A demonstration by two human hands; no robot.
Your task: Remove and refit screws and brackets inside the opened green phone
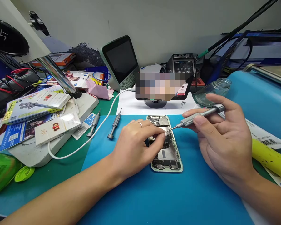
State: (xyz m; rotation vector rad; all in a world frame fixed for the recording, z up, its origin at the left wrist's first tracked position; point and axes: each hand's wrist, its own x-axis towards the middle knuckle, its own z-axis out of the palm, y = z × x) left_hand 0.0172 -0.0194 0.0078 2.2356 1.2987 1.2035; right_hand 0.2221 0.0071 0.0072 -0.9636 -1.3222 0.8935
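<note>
An opened phone [164, 154] lies on the blue mat, its inner parts showing within a pale green frame. My right hand [222, 137] grips a grey precision screwdriver [196, 118], whose thin tip points left over the phone. Thumb and forefinger of my left hand [140, 140] are pinched together at that tip, above the phone's upper half. Whatever sits between those fingertips is too small to make out. Left of the phone, two more precision screwdrivers [114, 125] rest on the mat.
A microscope stand [35, 156] with boxes [57, 127] on its base is at the left. A white cable [72, 156] curves across the mat. Behind the phone stand a smart display [120, 61] and a propped-up device [188, 89]. A glass jar [212, 92] and yellow tube [271, 159] are at the right.
</note>
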